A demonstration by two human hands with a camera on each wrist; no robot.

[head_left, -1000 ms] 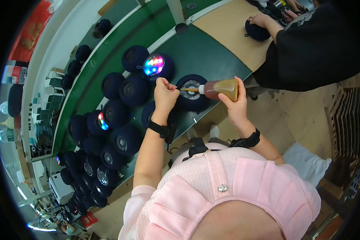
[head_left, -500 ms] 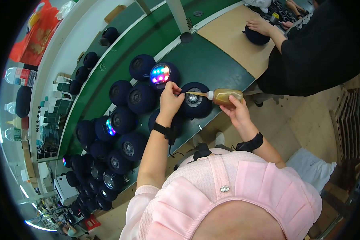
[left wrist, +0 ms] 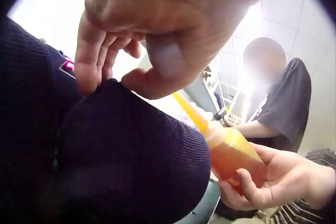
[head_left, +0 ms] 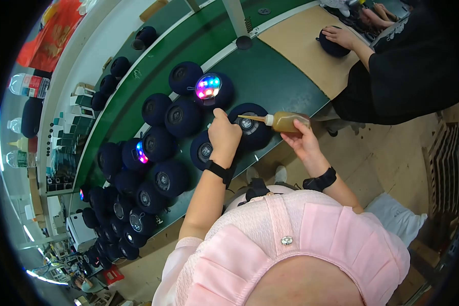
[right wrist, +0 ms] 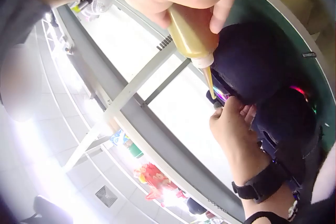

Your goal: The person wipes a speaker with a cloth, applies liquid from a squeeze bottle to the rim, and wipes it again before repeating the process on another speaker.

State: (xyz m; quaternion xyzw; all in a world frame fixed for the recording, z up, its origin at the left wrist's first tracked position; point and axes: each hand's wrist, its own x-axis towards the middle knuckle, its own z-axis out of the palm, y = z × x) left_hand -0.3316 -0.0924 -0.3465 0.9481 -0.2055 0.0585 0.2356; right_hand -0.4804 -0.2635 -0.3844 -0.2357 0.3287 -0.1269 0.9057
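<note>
My right hand [head_left: 303,143] grips a squeeze bottle [head_left: 286,121] of amber liquid, thumb on its side. The bottle lies level, its long tapered nozzle [head_left: 251,118] over the round face of a navy fabric-covered speaker [head_left: 255,138]. My left hand [head_left: 225,135] is bent over the neighbouring speaker [head_left: 201,151], fingers curled. In the left wrist view its thumb and fingertips come together at the top of navy fabric [left wrist: 131,150]; I cannot tell whether they pinch anything. The right wrist view has the bottle [right wrist: 194,32] pointing down toward the left hand [right wrist: 233,129].
Many similar speakers crowd the green bench [head_left: 285,76] to the left, one with a glowing coloured light panel [head_left: 208,86]. A metal post [head_left: 235,20] rises at the back. At the right, another person in black [head_left: 408,76] has a hand on a speaker [head_left: 334,48] over brown board [head_left: 296,46].
The left hand has moved away from the nozzle tip to over the speaker on its left. The bottle has shifted slightly, and the right thumb now lies across its side.
</note>
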